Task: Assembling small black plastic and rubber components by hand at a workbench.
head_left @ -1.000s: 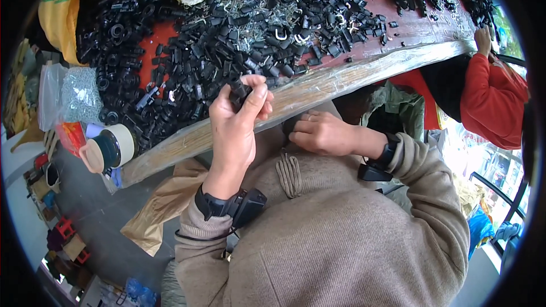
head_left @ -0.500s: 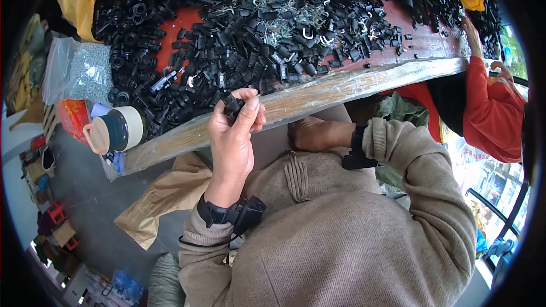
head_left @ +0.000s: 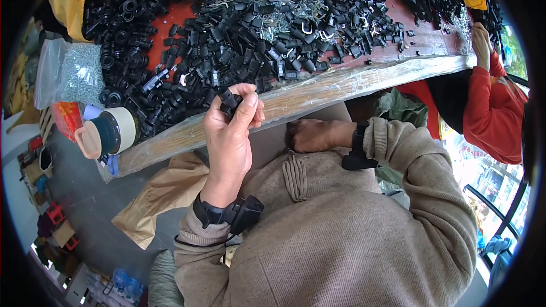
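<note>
Above the table's near edge, my left hand is closed round a small black plastic part, held between thumb and fingers with its rounded end showing. My right hand rests low at my lap, just below the wooden edge. Its fingers curl inward, back of the hand up, and whatever they hold is hidden in shadow. Beyond my left hand spreads a heap of small black plastic pieces, with metal clips among them.
A wrapped wooden edge borders the red tabletop. At left stand a bag of screws and a lidded cup. Brown paper hangs below. A co-worker in a red sleeve has hands at the far right of the table.
The black part has turned slightly in my left hand, showing more of its rounded end. My right hand has shifted a little at my lap. The co-worker's hands have come together.
</note>
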`<state>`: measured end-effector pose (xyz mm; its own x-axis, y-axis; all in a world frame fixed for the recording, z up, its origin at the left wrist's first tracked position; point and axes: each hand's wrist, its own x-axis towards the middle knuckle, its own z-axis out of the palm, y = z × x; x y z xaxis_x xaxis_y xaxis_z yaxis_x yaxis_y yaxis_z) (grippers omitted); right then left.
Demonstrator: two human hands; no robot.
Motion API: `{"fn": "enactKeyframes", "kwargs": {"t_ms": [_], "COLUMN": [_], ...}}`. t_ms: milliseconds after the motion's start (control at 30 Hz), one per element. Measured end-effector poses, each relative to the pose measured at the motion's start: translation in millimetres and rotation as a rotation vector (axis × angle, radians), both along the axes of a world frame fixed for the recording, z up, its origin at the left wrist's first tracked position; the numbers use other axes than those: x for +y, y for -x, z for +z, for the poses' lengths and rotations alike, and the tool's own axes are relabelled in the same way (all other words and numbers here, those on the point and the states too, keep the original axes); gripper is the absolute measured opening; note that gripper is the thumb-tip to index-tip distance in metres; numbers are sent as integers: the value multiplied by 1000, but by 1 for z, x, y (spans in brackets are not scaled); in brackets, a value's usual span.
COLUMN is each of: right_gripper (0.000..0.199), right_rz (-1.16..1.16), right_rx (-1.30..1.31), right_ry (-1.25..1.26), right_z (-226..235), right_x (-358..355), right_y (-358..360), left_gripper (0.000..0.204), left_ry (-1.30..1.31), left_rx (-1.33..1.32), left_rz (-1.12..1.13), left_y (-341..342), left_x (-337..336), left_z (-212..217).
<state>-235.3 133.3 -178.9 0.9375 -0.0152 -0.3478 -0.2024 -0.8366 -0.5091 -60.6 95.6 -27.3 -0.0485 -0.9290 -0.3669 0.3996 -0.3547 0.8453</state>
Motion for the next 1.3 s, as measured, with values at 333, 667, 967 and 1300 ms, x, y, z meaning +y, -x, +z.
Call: {"fn": "enactKeyframes", "kwargs": {"t_ms": [333, 667, 967, 1300], "right_gripper": [13, 22, 43, 36], "right_rz": [-20, -757, -828, -1058], "right_rx": [20, 37, -102, -327], "right_ry": [-142, -200, 392, -358], "right_z": [20, 35, 6, -37], "right_x": [-1, 8, -13, -32], "right_y": [-4, 1, -6, -18], "left_gripper": [16, 15, 15, 14], "left_ry": [-16, -37, -29, -7], "left_rx": [43, 55, 54, 58], "left_rz": [-36, -30, -29, -22], "left_y": [2, 0, 0, 6], "left_x": [0, 3, 11, 9], "left_z": [-6, -8, -10, -10]}}
